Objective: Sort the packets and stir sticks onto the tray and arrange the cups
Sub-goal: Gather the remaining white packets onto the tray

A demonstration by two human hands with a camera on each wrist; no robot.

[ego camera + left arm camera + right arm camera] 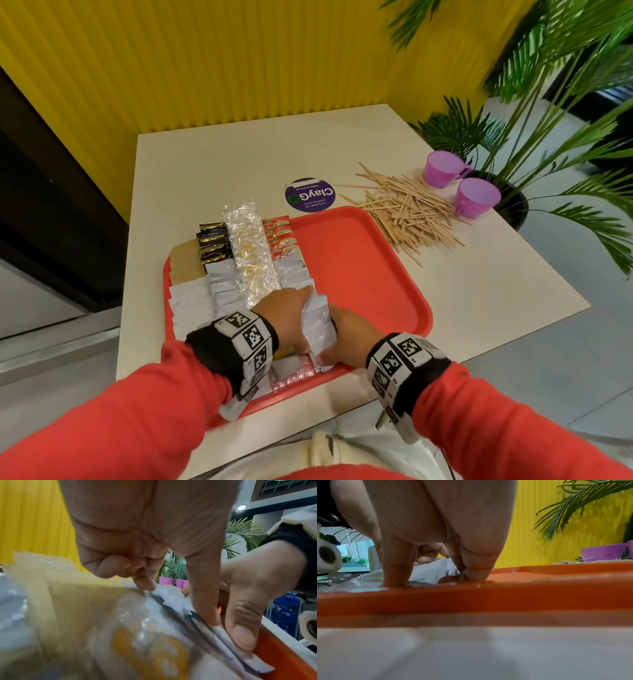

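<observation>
The bundle of white packets [317, 322] stood on edge at the lower middle of the head view, on the near part of the red tray [359, 270], squeezed between the two hands. The left hand [284, 318] pressed it from the left with fingers curled against the packets; in the left wrist view its thumb and a fingertip pinched the stack's edge. The right hand [349, 334] held the other side, fingers bent down with their tips on the tray floor and the thumb against the bundle's near end.

The likely slip was the stack fanning out: the packets were thin and smooth, held only by side pressure, so easing either hand unevenly could let them splay over the neat rows of packets [239, 260] to the left of the bundle, or spill over the tray's near rim. The loose silver packets [291, 371] under the left wrist could also be nudged off.

The stir sticks [407, 212] lay heaped on the table [205, 164] at centre right, with two purple cups [459, 185] beyond them, all untouched.
</observation>
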